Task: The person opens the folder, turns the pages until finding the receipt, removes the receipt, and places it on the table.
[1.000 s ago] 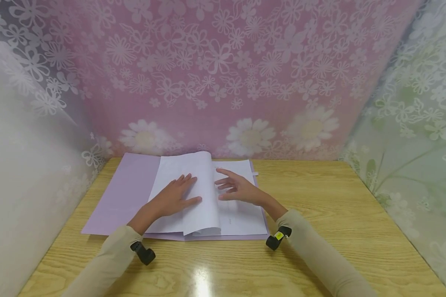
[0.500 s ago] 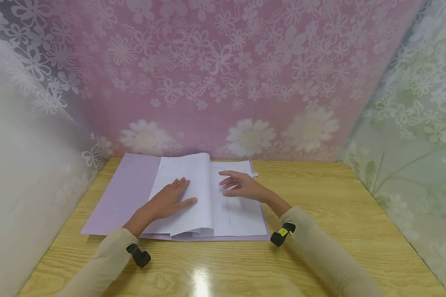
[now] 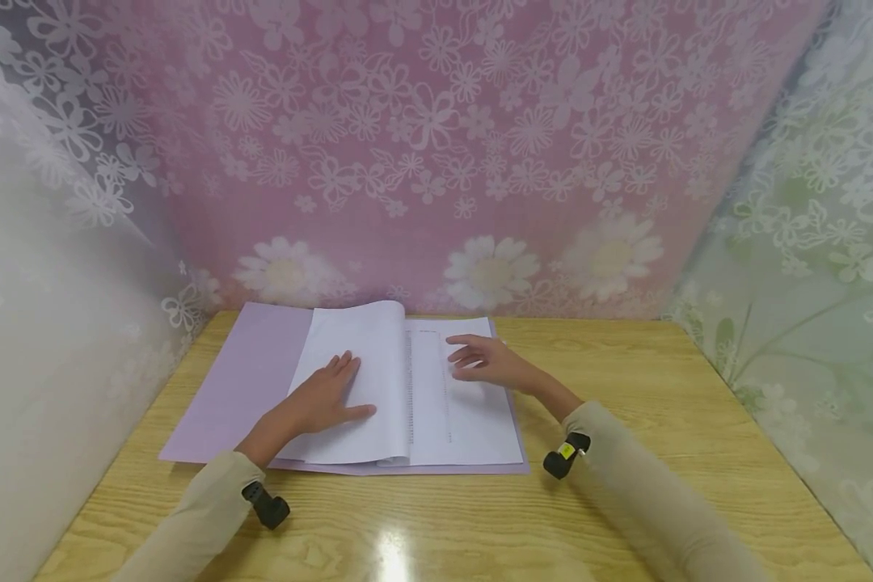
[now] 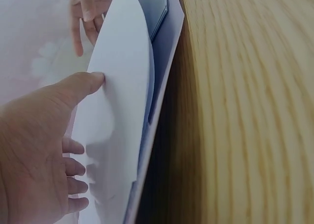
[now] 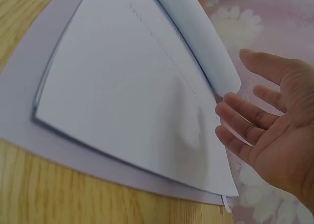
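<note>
Fingers (image 4: 77, 186) apart, the left grip (image 3: 313, 404) is resting on the white page (image 3: 381, 356), while toward three o'clock the right grip (image 3: 498, 365) is hovering, loosely spread, over printed paper (image 3: 480, 432). Beneath both, the lilac folder (image 3: 240, 372) is lying on the surface (image 3: 698, 404), its cover reaching toward nine o'clock.

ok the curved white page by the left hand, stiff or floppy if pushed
The curved white page is probably floppy, since it bends in a soft arc. It looks light, given its thin edge, and may spring back, as its bend bulges up.
</note>
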A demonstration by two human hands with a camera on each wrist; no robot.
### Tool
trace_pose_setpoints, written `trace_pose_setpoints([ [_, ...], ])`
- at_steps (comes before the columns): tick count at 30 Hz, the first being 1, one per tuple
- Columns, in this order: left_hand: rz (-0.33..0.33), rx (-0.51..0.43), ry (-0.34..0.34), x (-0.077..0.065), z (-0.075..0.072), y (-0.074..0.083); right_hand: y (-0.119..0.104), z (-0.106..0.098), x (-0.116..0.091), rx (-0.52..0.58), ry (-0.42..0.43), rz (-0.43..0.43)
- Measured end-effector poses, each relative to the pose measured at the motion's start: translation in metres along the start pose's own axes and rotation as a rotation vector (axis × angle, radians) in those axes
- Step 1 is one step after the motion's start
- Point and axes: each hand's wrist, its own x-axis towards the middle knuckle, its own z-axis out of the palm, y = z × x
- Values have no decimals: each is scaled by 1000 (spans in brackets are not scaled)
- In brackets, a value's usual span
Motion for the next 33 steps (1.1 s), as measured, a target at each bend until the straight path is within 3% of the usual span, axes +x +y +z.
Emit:
trace_pose_setpoints([
  [10,82,8,-4,-4,1,-5,20,-18,-4,-74,119,-6],
  [18,41,-13,-58,-5,1,-8,39,-30,-5,-73,233,43],
  [23,-1,-21,-72,-6,3,-12,41,-37,-9,-44,306,29],
  [33,-24,-22,-92,-11,3,-21,57,-47,-8,-75,304,104],
])
